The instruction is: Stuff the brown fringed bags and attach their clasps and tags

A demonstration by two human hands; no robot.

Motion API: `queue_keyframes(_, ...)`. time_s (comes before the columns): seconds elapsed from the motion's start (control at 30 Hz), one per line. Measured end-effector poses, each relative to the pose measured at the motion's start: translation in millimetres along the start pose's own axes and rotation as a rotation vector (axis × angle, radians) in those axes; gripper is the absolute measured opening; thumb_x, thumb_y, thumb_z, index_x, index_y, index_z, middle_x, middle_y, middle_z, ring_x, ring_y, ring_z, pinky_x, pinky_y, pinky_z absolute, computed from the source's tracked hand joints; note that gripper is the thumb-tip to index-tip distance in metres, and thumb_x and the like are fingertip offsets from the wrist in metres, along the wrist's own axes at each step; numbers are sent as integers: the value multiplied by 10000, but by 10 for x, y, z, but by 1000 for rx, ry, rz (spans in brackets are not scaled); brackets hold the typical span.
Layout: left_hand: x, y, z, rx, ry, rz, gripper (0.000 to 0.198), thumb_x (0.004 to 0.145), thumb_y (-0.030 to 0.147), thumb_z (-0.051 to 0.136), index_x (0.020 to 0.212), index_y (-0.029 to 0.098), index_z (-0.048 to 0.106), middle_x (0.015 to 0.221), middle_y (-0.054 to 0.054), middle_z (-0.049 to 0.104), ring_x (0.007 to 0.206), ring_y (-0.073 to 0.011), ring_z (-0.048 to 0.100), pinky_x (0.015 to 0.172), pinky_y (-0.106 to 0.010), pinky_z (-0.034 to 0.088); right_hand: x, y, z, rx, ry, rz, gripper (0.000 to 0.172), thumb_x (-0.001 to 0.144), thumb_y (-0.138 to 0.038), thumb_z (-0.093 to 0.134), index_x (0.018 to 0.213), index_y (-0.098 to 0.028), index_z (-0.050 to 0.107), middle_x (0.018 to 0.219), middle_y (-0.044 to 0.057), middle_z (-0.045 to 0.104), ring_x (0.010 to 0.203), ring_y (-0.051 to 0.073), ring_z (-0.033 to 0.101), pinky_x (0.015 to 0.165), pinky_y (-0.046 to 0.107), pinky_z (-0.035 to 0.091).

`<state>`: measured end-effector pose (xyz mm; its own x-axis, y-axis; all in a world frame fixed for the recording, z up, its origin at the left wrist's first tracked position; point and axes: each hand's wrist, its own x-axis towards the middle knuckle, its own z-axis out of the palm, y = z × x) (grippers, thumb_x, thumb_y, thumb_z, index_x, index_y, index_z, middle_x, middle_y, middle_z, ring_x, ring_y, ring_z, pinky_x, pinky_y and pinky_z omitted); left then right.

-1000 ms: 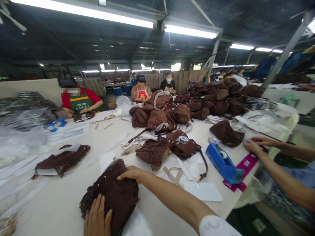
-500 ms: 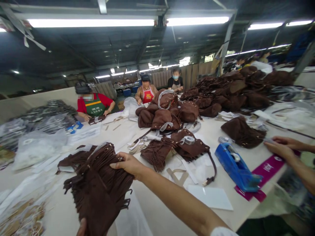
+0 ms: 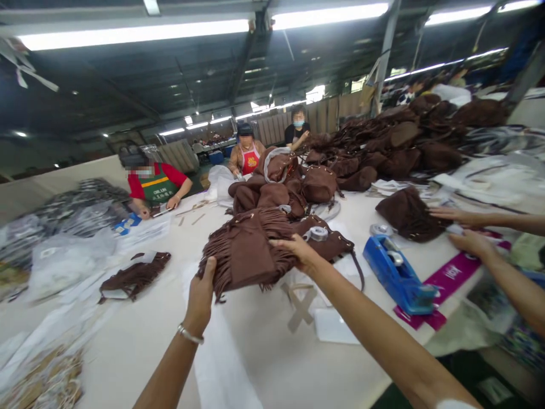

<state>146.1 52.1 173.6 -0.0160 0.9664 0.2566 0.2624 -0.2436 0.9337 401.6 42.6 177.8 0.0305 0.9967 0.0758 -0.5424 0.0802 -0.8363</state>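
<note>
A brown fringed bag [image 3: 251, 250] is held up over the table, its flat panel facing me. My left hand [image 3: 203, 289], with a bracelet at the wrist, grips its left edge, thumb on top. On its right side my right hand [image 3: 298, 253] pinches the fringe. Just behind it lies another brown bag with a roll of tape [image 3: 317, 233] on top. A smaller brown fringed piece [image 3: 135, 275] with pale paper rests alone to the left.
Brown bags [image 3: 276, 190] are heaped at centre, more at back right. A blue tape dispenser [image 3: 398, 275] stands right, beside a purple strip [image 3: 455, 275]. A co-worker's hands [image 3: 472, 241] are at far right. Plastic-wrapped goods [image 3: 72, 250] lie left; three people sit across the table.
Both my hands have moved right and away from me with the fringed bag, which has turned and now lies flatter. The smaller fringed piece stays on the left. The co-worker's hand now reaches the bag at right.
</note>
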Motion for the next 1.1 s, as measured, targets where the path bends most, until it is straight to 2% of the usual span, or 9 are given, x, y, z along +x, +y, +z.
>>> queue_keyframes(0.13,187,-48,706,296,-156,188,567,918,565,409,1260,127,523,1165,-134,645,1058,-254,616,962,-452,477,181,-361,-800,83,303,-193,402,622,-200,792,998,-154,658,909,50,741,756,200,710,729,361,590)
queue_keyframes(0.27,138,-420,1227,833,-339,385,676,831,453,603,1369,85,422,1452,-219,411,1348,-370,350,1093,-534,282,348,-483,-1589,153,655,-332,251,712,-194,709,951,-147,646,890,48,732,794,179,703,748,324,588)
queue_keyframes(0.37,243,-639,1412,955,-421,279,531,832,361,598,1277,84,516,1368,-238,501,1287,-368,428,1054,-534,297,426,-398,-2029,146,827,-345,172,779,-193,644,947,-169,615,854,18,720,801,142,691,766,290,579)
queue_keyframes(0.5,587,-660,1416,877,-430,181,276,902,305,465,956,120,663,922,-170,696,938,-280,636,877,-423,418,404,-154,-2313,97,861,-206,49,815,-184,620,844,-165,585,817,61,705,755,157,691,723,317,585)
queue_keyframes(0.63,1005,-461,1271,689,-353,131,243,884,345,499,920,185,678,812,-82,690,872,-241,626,814,-353,417,339,63,-2233,-9,839,-131,101,791,-195,661,830,-157,577,842,106,698,751,167,694,670,280,580)
queue_keyframes(0.8,1315,-150,913,307,-330,43,268,794,435,605,837,183,683,727,-3,679,721,-183,618,678,-271,453,292,237,-1763,-181,687,-147,267,712,-224,722,953,-167,623,816,56,708,636,128,655,532,197,518)
queue_keyframes(0.93,1261,65,523,25,-309,-46,446,707,532,693,932,146,676,735,-22,694,631,-173,624,601,-268,479,162,456,-1298,-377,331,25,329,746,-437,700,917,-166,626,769,60,709,619,160,655,533,247,508)
queue_keyframes(1.0,1145,111,372,-138,-286,-122,472,689,512,734,969,138,669,721,-24,693,587,-157,616,573,-260,482,49,604,-1079,-431,242,93,392,745,-518,694,938,-190,601,879,70,719,778,202,683,631,295,536)
queue_keyframes(1.1,873,45,267,-435,-236,-262,413,641,417,814,918,143,674,682,0,680,548,-121,596,549,-226,479,-142,836,-791,-259,180,151,495,734,-566,709,1094,-262,558,1177,58,666,1063,243,635,792,374,542)
